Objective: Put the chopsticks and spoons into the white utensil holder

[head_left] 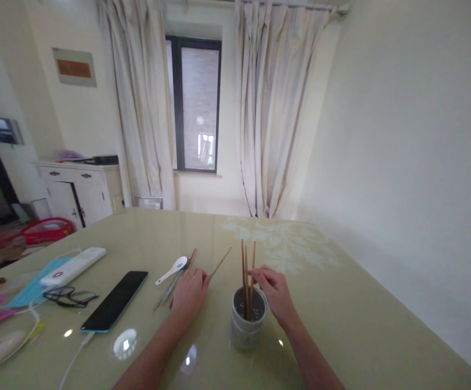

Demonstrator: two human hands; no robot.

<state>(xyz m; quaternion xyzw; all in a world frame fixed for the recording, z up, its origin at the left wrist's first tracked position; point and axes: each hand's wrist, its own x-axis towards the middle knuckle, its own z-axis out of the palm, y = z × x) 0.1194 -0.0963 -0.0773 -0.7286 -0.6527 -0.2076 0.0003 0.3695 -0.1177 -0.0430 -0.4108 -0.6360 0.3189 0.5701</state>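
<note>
A grey utensil holder stands upright on the table, with several wooden chopsticks leaning in it. Beside its rim, my right hand is closed, thumb and fingers pinching one chopstick whose lower end is inside the holder. To the left, my left hand lies low over the table with a chopstick sticking out from its thumb side. Partly under that hand are another chopstick and some metal utensils. A white spoon lies just left of it.
Further left on the glossy table lie a phone on a cable, eyeglasses, a white power strip and a blue mask. A wall runs along the right side. Curtains and a window are behind.
</note>
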